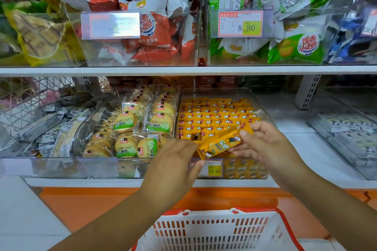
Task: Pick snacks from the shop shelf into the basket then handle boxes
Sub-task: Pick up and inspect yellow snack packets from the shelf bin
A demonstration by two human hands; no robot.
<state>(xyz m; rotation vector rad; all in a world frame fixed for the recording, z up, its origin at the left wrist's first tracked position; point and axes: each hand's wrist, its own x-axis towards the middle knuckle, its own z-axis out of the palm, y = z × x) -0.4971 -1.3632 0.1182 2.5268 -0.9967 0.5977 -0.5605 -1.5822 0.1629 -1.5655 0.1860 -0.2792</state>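
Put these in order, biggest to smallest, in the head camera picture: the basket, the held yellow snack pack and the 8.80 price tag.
1. The basket, biggest by far, though nearest the camera.
2. The yellow snack pack and the 8.80 price tag look about alike; I can't rank them.

Snack-bar bin [260, 105] is set on the lower shelf [295, 140], right of the biscuit bin [102, 167]; basket [204, 228] is placed below, in front.
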